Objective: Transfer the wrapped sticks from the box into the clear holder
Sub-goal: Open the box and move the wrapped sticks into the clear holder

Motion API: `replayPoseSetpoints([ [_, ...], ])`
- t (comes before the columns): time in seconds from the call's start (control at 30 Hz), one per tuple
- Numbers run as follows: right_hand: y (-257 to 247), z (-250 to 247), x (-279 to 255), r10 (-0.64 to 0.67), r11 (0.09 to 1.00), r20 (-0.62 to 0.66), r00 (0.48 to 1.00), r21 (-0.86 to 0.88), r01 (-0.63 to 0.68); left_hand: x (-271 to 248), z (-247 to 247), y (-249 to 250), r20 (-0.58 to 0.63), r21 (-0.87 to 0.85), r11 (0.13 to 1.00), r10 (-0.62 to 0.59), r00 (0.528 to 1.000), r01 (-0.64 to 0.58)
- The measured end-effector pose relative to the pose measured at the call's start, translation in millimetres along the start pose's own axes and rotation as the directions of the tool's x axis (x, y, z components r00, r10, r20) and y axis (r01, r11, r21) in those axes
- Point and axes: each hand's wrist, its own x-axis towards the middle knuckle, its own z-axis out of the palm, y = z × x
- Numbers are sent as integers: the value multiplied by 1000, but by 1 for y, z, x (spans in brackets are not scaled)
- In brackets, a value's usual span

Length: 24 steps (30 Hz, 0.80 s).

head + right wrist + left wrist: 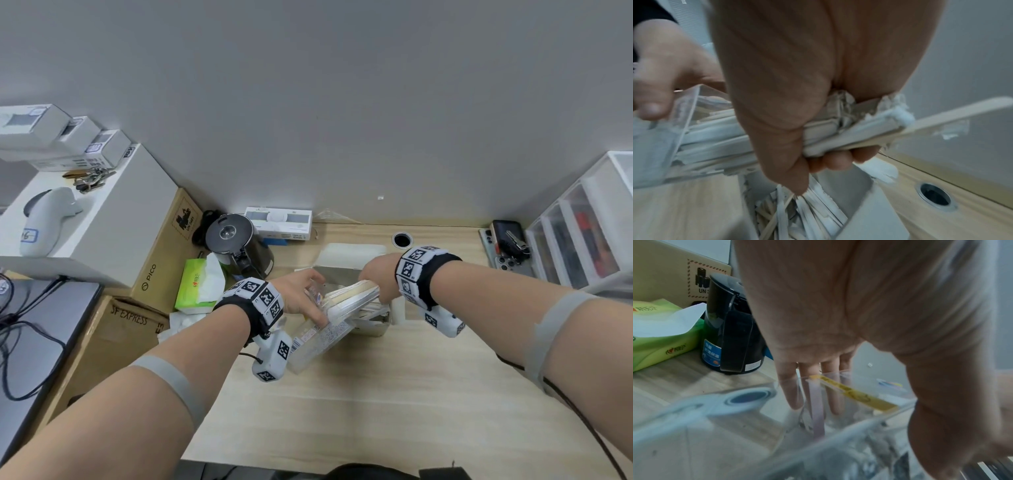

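my right hand (pixel 376 281) is clenched round a thick bundle of wrapped sticks (pixel 352 296), fingers curled under, thumb over the top. left hand (pixel 301 298) grips the clear holder (pixel 322 337), fingers down the far wall and thumb on the near one, tipped on its side with the mouth facing right toward the bundle.

key relation: the bundle's long axis runs roughly left-right and lines up with the holder's long axis. leading ends are already inside the mouth, trailing ends stick out past my right fist. so the right hand is the feeder, the left just braces. i'd judge the next move is a straight push leftward along that axis.

the box (pixel 869 216) sits directly below my right hand on the table (pixel 376 394), open, with plenty of sticks left inside.

materials: thin flat wooden sticks in white paper sleeves, torn and frayed at the ends, so they could snag on the rim. holder is rigid transparent plastic with straight walls, printed label on one face.

risk: loose sticks could fan out.
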Motion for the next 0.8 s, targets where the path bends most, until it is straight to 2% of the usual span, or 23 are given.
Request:
replayPoseSetpoints([
  [0.17, -21, -11, 10, -15, 981, 7, 1000, -196, 16, 3, 1, 1, -22, 49, 999, 6, 1000, -5],
  [0.33, -33, -16, 17, -44, 965, 20, 999, -260, 47, 5, 1, 0, -20, 86, 996, -12, 1000, 13],
  [0.47, -29, -20, 15, -54, 967, 28, 998, -248, 59, 3, 1, -2, -13, 130, 991, -25, 1000, 26],
  [0.63, -22, -24, 11, -85, 977, -44, 995, -201, 74, 0, 3, 0, 3, 139, 990, -12, 1000, 12],
  [0.8, -34, -15, 14, -72, 991, -89, 993, -120, 61, -2, 3, 10, 11, 15, 999, 52, 999, -52],
])
